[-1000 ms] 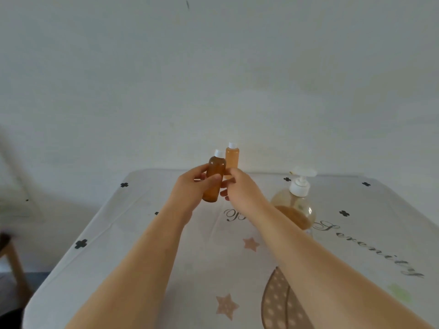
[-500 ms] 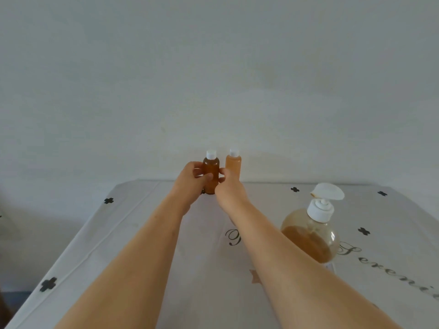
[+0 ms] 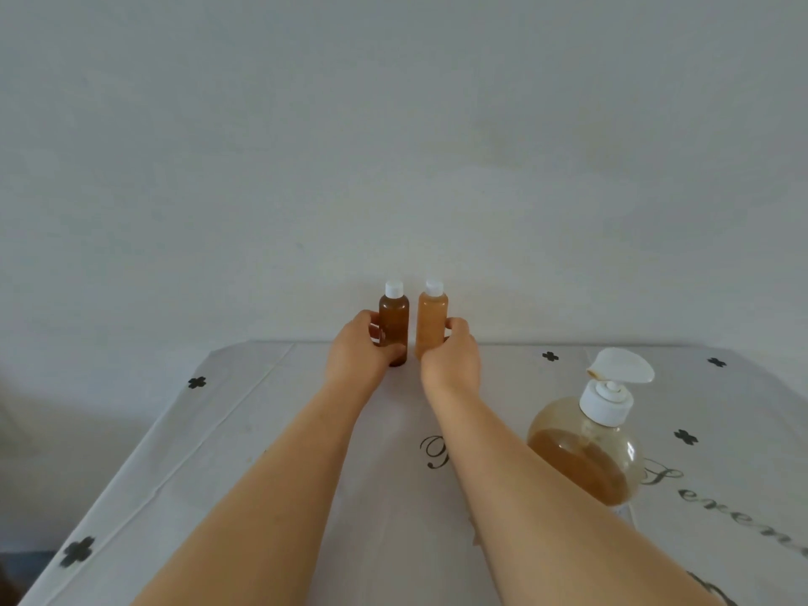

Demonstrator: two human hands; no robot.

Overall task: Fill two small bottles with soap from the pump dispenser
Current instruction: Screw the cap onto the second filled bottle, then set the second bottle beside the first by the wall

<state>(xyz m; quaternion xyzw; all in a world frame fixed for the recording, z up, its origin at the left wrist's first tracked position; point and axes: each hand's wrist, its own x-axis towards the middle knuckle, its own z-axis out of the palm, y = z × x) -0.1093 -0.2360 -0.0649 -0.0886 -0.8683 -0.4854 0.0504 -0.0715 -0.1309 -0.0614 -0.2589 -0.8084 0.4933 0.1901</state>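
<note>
At the far edge of the bench (image 3: pixel 262 430), close to the pale wall (image 3: pixel 393 146), two small bottles stand upright side by side with a narrow gap between them. The left hand (image 3: pixel 358 347) has its fingers curled round the darker bottle (image 3: pixel 394 319), with the thumb lying across its lower front. The right hand (image 3: pixel 452 358) wraps the lower part of the lighter bottle (image 3: pixel 432 319) in the same way. The darker bottle's base looks to be resting on the cloth (image 3: pixel 393 474) that covers the bench; the lighter bottle's base is hidden behind the right hand, so I cannot tell whether it has touched down.

Both bottles wear white caps (image 3: pixel 394 289) and show amber colour up to the shoulder. The lighter one reads plainly as full of soap. The darker one may be tinted plastic, so its level is harder to judge, though it looks filled as well. The pump dispenser (image 3: pixel 590 448) stands well apart, nearer the person and beside the right forearm, untouched by either hand. Its round body holds soap to roughly the halfway mark and its white pump head points away to the right.

Judging from this, the filling and capping appear done for both bottles. What seems left is small: settle the pair on the bench and let go of them without knocking either one over.
</note>
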